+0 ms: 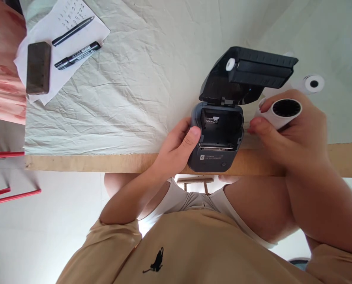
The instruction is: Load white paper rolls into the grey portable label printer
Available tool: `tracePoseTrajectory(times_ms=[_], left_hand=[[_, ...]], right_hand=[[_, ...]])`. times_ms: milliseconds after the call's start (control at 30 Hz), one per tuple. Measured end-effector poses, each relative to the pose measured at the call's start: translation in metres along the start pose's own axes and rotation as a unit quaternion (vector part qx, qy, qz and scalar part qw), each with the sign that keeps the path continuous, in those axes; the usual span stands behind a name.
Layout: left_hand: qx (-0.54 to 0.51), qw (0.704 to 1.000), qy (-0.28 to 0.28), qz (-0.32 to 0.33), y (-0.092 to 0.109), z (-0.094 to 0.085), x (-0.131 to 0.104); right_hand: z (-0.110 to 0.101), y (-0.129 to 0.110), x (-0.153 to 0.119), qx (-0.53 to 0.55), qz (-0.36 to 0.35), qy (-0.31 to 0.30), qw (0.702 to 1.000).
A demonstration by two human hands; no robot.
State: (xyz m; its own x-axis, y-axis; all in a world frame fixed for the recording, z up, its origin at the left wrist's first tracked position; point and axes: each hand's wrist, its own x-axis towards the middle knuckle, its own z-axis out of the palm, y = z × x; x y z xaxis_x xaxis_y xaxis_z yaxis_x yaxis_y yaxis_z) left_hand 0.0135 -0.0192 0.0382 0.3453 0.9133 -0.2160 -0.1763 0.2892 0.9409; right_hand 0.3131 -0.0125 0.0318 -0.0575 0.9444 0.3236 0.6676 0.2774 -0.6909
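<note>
A dark label printer (213, 159) lies near the table's front edge, its lid (238, 85) swung up and its inner compartment bare. My left hand (177, 146) grips the printer's left side, thumb over the rim. Just right of the printer, my right hand (300, 134) holds a white paper roll (278, 115), fingers wrapped round it and its dark hollow core facing up. Beyond that hand, another white roll (314, 83) lies on the cloth.
At the far left, a dark rectangular block (38, 68), a pen (73, 31) and a black marker (77, 56) rest on white paper (60, 81). A wrinkled pale cloth (134, 79) covers the table, leaving its wooden front edge (90, 163) bare.
</note>
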Motion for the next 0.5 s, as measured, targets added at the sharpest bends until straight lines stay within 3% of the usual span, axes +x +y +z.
tracePoseTrajectory(times_ms=[367,433,500], left_hand=[[0.008,1.000,0.008,-0.023,0.001,0.000,0.002],[0.000,1.000,0.005,-0.022,0.001,0.001,0.001],[-0.001,1.000,0.010,-0.028,0.001,0.001,0.000]], right_hand=[[0.009,0.021,0.006,-0.089,0.045,-0.076,0.992],[0.009,0.018,0.002,-0.091,0.021,-0.058,0.994],[0.006,0.012,-0.004,-0.083,-0.016,-0.003,0.996]])
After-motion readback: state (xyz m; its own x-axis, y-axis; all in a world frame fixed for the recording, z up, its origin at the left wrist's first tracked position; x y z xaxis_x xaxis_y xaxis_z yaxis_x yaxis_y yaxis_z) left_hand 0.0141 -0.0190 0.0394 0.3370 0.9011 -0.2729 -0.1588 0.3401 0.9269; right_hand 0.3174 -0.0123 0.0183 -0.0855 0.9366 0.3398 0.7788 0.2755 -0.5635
